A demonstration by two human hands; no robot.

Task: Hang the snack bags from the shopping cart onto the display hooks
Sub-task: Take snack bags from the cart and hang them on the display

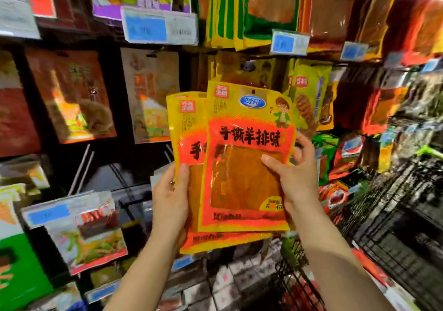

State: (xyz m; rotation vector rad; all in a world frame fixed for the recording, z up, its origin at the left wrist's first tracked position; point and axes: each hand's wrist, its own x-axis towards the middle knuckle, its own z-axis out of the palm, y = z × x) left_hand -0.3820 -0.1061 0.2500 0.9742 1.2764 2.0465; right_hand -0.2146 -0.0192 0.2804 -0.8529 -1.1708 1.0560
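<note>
Two yellow-and-orange snack bags are held up in front of the display wall. The front bag (247, 157) overlaps the rear bag (189, 128), which sticks out at its left and below. My left hand (171, 198) grips the rear bag's left edge, thumb on its front. My right hand (294, 178) grips the front bag's right edge, thumb across its clear window. Behind the bags' tops hang more yellow bags of the same kind (249, 70). Two bare metal hooks (82, 166) slope down from the dark back panel at the left.
The black wire shopping cart (395, 226) stands at the lower right, with red snack bags (335, 193) in it. Packed rows of hanging snack bags and blue price tags (159, 26) cover the wall. Small boxed goods (227, 284) sit on a low shelf below my arms.
</note>
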